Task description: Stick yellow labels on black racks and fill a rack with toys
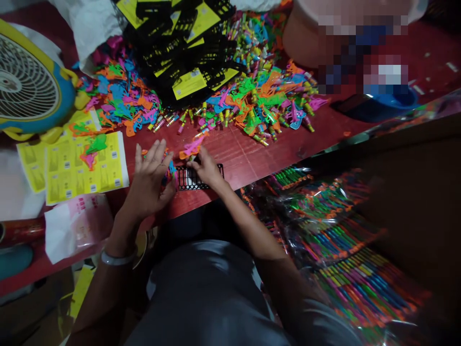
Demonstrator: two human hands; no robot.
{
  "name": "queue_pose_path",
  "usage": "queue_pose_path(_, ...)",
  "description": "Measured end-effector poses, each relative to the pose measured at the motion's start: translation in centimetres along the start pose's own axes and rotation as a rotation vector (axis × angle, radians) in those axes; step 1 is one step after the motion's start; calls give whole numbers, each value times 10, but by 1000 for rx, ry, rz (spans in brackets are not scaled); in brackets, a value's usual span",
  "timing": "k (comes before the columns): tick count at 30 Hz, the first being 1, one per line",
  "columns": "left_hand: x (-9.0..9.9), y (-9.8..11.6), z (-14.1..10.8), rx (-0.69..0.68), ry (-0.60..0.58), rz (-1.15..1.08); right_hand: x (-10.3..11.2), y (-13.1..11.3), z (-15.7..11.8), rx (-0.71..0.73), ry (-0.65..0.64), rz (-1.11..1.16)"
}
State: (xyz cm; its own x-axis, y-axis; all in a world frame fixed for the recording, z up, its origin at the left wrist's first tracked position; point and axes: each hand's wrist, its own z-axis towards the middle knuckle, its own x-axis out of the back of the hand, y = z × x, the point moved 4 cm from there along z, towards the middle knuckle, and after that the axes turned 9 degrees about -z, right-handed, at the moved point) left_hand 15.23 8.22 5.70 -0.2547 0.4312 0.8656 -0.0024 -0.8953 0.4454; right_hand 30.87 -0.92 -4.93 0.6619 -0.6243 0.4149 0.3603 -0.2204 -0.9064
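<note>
My left hand (153,175) is spread with its fingers stretched out, palm down over a few small coloured plastic pieces (168,174) on the red table. Beside it lies a small black plastic grid rack (183,179). My right hand (210,172) is over the rack's right part, thumb and forefinger curled together. At those fingertips are bright pink and orange plastic pieces (192,146), which look pinched there; their exact shape is blurred. My right palm and lower fingers hide part of the rack.
Behind my hands lie heaps of coloured plastic pieces (133,98) and a pile of black racks with yellow cards (189,84). A fan (30,81) and yellow card sheets (104,168) are left. Bagged coloured sticks (353,240) sit below right. A blue container (389,103) stands far right.
</note>
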Motion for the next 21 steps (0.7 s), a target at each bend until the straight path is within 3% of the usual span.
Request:
queue_pose_path(2, 0, 0, 0, 0, 9, -7, -4, 3, 2, 23, -14, -9)
queue_pose_path(7, 0, 2, 2, 1, 18, -23, -28, -3, 7, 106, -226, -99)
queue_pose_path(13, 0, 1, 1, -4, 11, -1, -28, -12, 3, 137, -223, -536)
queue_pose_path(21, 1, 1, 1, -25, 1, -19, -41, -20, -4, 273, -250, -574)
